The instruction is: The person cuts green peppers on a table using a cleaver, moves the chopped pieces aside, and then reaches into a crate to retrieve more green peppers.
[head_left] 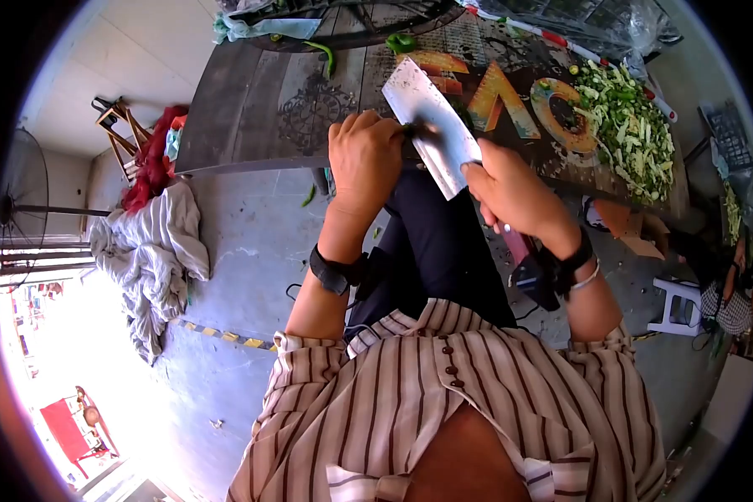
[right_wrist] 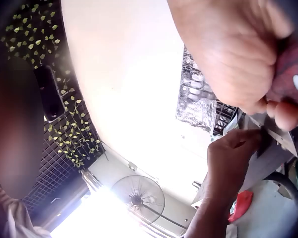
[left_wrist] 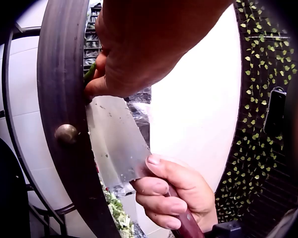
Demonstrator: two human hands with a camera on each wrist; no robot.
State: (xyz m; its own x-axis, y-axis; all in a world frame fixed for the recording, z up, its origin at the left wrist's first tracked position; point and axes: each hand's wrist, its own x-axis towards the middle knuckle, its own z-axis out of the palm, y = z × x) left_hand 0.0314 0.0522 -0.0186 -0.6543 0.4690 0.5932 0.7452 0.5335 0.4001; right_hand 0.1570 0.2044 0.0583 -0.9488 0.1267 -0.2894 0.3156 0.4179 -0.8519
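Note:
My right hand [head_left: 514,188] grips a cleaver [head_left: 427,92] by its dark red handle, with the thumb along the lower end of the blade. The broad blade slants over the front of the wooden table, its edge close to my left fingertips. My left hand [head_left: 364,155] is at the table's front edge, fingers curled. In the left wrist view its fingers hold a green chili pepper [left_wrist: 90,74], mostly hidden by the hand, just above the blade. To the right on the table lies a heap of chopped green pepper pieces [head_left: 632,134].
Whole green peppers [head_left: 400,42] lie toward the back of the table [head_left: 251,109], near a dark rack [head_left: 351,21] and clear plastic wrapping [head_left: 644,29]. A green pepper [head_left: 309,196] is on the floor. Around stand a fan [head_left: 25,192], grey cloth [head_left: 151,251] and a white stool [head_left: 676,305].

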